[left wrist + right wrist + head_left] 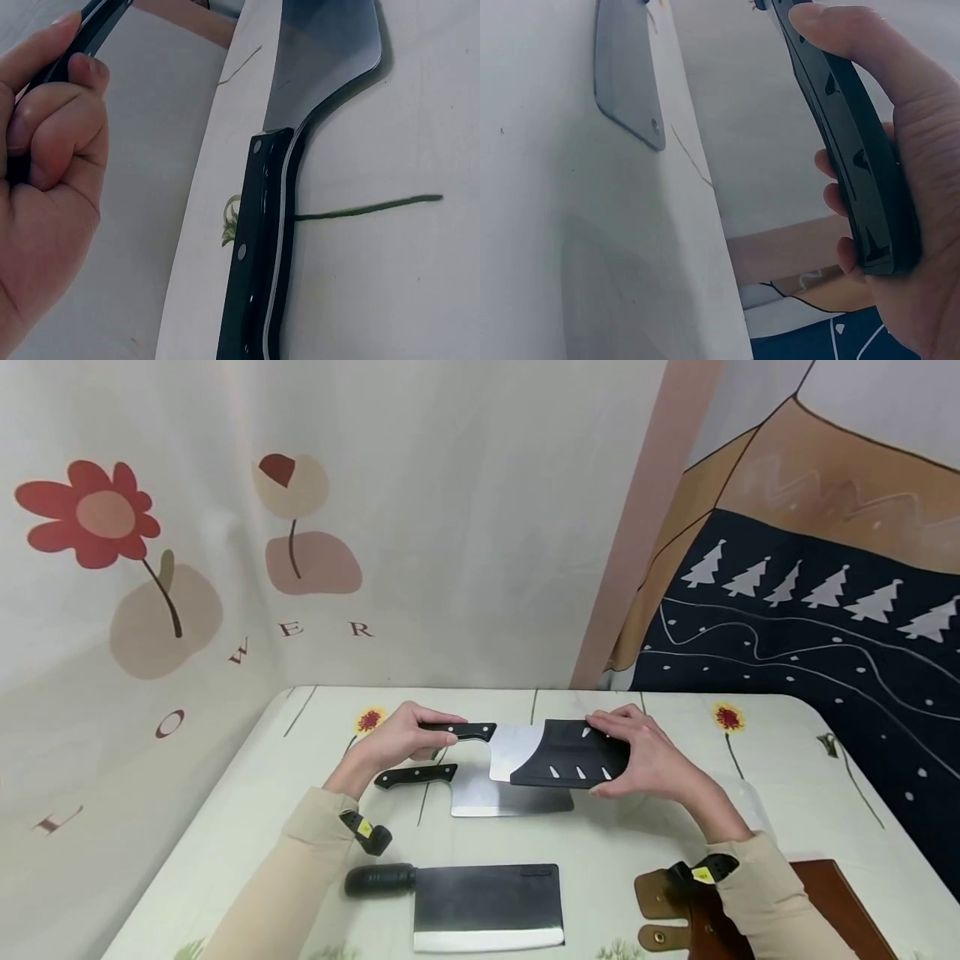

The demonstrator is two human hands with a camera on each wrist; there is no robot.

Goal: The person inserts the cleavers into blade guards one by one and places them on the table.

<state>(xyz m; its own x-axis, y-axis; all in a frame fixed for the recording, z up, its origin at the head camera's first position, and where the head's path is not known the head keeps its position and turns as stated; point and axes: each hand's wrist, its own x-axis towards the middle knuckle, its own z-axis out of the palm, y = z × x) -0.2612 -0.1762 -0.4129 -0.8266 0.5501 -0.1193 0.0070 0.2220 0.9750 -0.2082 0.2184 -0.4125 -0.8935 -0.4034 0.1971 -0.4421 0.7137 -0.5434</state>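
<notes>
My left hand [401, 739] grips the black riveted handle of a cleaver [512, 750], lifted above the table. Over the far part of its blade sits a black blade sheath [573, 756] with small slots, leaving the blade near the handle bare. My right hand [648, 752] holds the sheath's right end, thumb on one edge and fingers round the other, as the right wrist view shows with the sheath [862, 165]. Behind and below them a second cleaver [510, 797] with a black handle [259, 240] lies flat, its blade partly hidden in the head view.
Nearer the front edge lies a dark-bladed cleaver [487, 897] with a round black handle. At the front right is a brown leather case [843, 902] with snap straps, partly under the right sleeve. A clear plastic piece [752, 806] lies beside the right forearm. Printed curtains stand behind the table.
</notes>
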